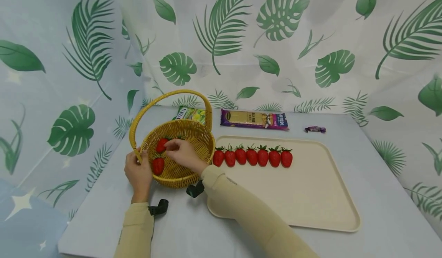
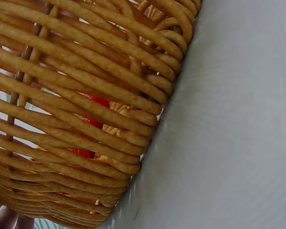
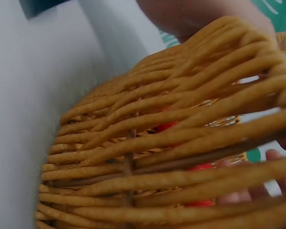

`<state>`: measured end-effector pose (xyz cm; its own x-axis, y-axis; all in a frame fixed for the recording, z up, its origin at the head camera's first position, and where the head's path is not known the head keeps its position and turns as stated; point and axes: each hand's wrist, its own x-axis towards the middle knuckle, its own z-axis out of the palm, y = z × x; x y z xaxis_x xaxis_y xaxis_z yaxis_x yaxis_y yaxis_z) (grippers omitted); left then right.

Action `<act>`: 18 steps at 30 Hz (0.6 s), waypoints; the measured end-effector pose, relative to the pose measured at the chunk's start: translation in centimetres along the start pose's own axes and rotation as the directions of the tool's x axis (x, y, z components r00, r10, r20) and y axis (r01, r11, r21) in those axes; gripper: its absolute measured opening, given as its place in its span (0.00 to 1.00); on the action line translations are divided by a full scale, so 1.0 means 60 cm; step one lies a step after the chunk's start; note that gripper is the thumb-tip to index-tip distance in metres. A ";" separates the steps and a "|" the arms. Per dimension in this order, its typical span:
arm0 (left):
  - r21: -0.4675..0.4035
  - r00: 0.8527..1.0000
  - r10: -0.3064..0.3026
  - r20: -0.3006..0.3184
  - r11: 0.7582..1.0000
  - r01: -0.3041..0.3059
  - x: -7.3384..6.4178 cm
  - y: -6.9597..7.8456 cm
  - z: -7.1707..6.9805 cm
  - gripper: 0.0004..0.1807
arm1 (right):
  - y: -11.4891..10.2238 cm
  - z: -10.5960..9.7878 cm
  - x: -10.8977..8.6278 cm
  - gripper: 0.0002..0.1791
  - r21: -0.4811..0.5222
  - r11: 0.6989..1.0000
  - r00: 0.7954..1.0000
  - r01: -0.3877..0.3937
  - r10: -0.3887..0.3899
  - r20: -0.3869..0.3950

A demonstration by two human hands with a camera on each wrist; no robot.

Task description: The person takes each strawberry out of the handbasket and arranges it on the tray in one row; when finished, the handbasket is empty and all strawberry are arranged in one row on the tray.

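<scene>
A yellow wicker basket [image 1: 181, 182] with a tall arched handle stands at the left of the table. My left hand [image 1: 139, 173] grips its left side, where the handle meets the rim. Reaching in over the right rim, my right hand [image 1: 184, 154] pinches a red strawberry [image 1: 160, 145] at the basket's left inner wall. A second strawberry [image 1: 158, 166] lies in front of it, and green leaves show just behind the right hand. In the left wrist view the basket's weave [image 2: 76, 86] covers most of the contents. Fingers [image 3: 236, 196] show through the weave in the right wrist view.
A beige tray [image 1: 310, 196] lies right of the basket, with several strawberries [image 1: 263, 157] in a row along its back. Behind are a green FOX'S bag [image 1: 190, 114], a long purple-edged noodle packet [image 1: 253, 119] and a purple wrapped candy [image 1: 315, 129]. A leaf-print curtain [image 1: 235, 74] hangs behind.
</scene>
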<state>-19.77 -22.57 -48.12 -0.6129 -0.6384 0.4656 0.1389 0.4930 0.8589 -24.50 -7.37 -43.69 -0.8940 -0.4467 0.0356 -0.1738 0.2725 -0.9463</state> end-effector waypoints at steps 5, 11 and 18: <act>-0.005 1.000 -0.011 0.011 1.000 0.011 0.001 -0.002 0.000 0.13 | 0.003 0.008 0.009 0.19 -0.113 0.992 0.996 -0.062 0.068 0.051; -0.007 1.000 0.009 0.016 1.000 -0.009 0.000 -0.001 -0.001 0.15 | 0.001 0.012 0.009 0.27 -0.286 0.957 0.978 -0.052 0.107 0.182; -0.012 1.000 -0.005 0.031 1.000 0.006 -0.004 0.000 -0.004 0.17 | -0.001 0.014 0.005 0.30 -0.350 0.934 0.941 0.068 0.056 0.333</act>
<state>-19.43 -22.59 -48.18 -0.6375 -0.6222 0.4543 0.1451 0.4822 0.8640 -24.43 -8.27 -43.90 -0.7136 -0.6890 -0.1270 -0.3674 0.5224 -0.7695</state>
